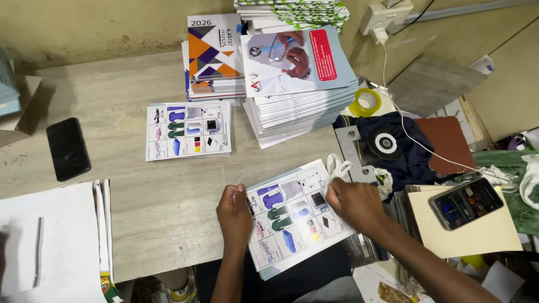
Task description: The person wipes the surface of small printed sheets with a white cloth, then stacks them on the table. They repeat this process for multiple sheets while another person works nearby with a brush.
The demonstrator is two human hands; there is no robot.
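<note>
From where I stand, the person leans over the pale wooden worktop (140, 191) with both hands on a printed catalogue sheet (292, 216) that lies tilted at the near edge, partly overhanging it. The left hand (236, 216) pinches the sheet's left edge, thumb on top and fingers closed on the paper; the right hand (353, 202) presses down on its upper right corner, fingers curled together on the sheet. The sheet shows a grid of small product pictures in blue, green and grey. A second sheet of the same kind (188, 130) lies flat further back on the worktop, well apart from the hands. Behind it stand two piles: a stack of booklets with an orange and purple geometric cover (213, 53) and, just beside it, a taller stack of leaflets with a stethoscope picture on top (297, 84). A black phone (68, 148) lies face down to the left, near some white papers (50, 241). To the right sit a roll of yellow tape (365, 102), a dark cloth (410, 151) and another phone with a lit screen (466, 203) resting on a beige card (477, 233)
</note>
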